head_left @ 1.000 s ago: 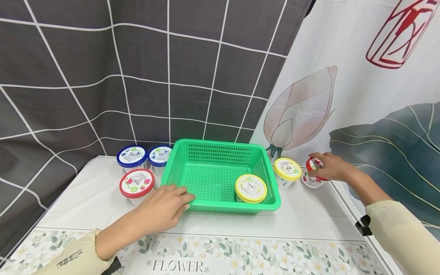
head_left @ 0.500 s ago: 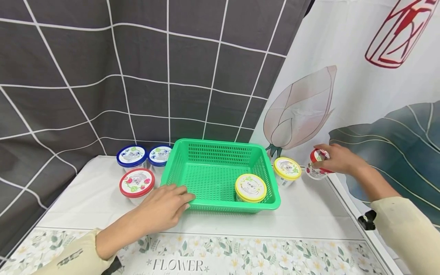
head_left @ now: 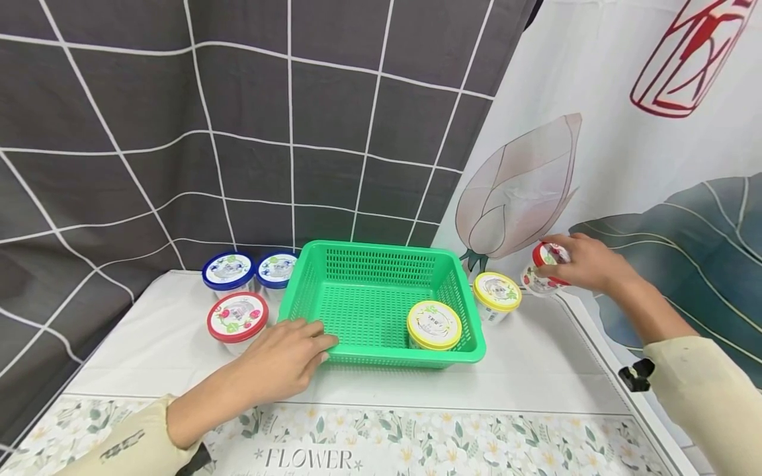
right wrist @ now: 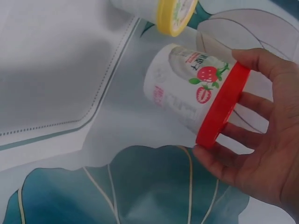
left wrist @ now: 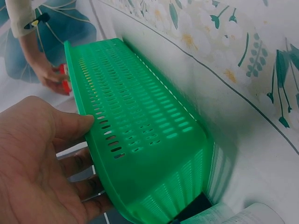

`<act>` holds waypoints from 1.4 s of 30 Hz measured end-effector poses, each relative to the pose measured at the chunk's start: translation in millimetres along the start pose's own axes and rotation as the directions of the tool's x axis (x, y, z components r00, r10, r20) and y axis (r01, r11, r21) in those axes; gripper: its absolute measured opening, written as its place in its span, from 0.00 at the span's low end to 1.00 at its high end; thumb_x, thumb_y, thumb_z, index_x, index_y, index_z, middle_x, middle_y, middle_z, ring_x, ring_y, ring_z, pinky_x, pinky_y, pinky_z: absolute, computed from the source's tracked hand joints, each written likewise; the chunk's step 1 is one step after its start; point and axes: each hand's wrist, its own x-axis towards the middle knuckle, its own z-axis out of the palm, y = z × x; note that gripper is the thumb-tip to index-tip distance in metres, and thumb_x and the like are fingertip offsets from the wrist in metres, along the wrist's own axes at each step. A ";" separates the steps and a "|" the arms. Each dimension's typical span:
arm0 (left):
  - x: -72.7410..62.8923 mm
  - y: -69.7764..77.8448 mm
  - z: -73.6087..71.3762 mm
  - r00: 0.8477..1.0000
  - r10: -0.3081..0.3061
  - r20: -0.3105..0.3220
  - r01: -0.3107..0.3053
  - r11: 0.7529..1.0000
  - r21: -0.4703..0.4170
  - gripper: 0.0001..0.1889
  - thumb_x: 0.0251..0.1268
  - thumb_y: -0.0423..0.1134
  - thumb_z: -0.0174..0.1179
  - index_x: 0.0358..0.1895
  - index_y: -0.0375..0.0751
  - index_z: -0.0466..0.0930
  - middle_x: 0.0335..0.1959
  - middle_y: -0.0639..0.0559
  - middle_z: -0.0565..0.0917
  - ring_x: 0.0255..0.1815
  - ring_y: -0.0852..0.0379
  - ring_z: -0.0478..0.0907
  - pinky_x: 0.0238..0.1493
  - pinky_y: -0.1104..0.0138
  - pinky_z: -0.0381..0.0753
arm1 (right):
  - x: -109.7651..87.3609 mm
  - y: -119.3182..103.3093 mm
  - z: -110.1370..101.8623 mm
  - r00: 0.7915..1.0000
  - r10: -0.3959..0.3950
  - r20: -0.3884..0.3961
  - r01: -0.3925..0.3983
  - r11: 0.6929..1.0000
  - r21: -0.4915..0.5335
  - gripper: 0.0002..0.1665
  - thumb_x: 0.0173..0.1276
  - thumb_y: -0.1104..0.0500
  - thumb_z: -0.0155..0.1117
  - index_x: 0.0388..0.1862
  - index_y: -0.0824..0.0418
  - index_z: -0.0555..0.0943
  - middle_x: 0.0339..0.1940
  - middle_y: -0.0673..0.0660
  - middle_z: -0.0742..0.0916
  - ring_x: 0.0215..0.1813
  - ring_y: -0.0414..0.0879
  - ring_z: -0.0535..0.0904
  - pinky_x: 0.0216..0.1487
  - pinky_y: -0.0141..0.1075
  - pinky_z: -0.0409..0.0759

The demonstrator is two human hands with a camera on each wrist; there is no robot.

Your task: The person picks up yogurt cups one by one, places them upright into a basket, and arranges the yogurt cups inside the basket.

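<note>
The right hand [head_left: 586, 264] holds a cup with a red lid [right wrist: 191, 88] at the table's far right corner, its fingers spread and clamped round the lid's edge; a likely reason is that the stiff lid takes the squeeze better than the pale cup wall would, and in the right wrist view this leaves the strawberry print uncovered. The cup leans, and seems held clear of the table [head_left: 369, 390], just beside a yellow-lidded cup [head_left: 497, 292] standing outside the basket. The left hand [head_left: 292, 360] pinches the near left rim of the green basket [head_left: 381, 357], thumb outside and fingers over into it, which probably steadies a light, perforated tub that could slide. Inside, in the near right corner, another yellow-lidded cup [head_left: 434, 325] sits lid up, its weight likely helping little at the opposite end. Left of the basket stand two blue-lidded cups [head_left: 229, 269] side by side, with a second red-lidded cup [head_left: 238, 316] in front, lids upward so each colour reads at once from above.
</note>
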 end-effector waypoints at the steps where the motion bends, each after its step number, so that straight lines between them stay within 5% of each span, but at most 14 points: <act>1: -0.1 -0.2 0.1 1.000 0.000 0.002 0.000 1.000 0.000 0.13 0.78 0.36 0.69 0.61 0.47 0.92 0.43 0.56 0.87 0.41 0.55 0.81 0.48 0.56 0.88 | 0.1 -1.6 -0.8 1.000 -0.001 -0.007 0.001 1.000 0.003 0.51 0.73 0.38 0.70 0.85 0.64 0.71 0.70 0.84 0.76 0.66 0.82 0.76 0.55 0.75 0.89; 42: 0.0 -1.4 1.2 1.000 0.008 -0.003 -0.008 1.000 -0.003 0.13 0.78 0.37 0.69 0.60 0.48 0.92 0.42 0.57 0.86 0.40 0.57 0.79 0.45 0.59 0.87 | 2.6 -75.6 -0.8 0.988 -0.115 -0.106 0.120 0.992 0.049 0.52 0.76 0.33 0.70 0.89 0.57 0.69 0.82 0.75 0.73 0.76 0.78 0.71 0.67 0.79 0.81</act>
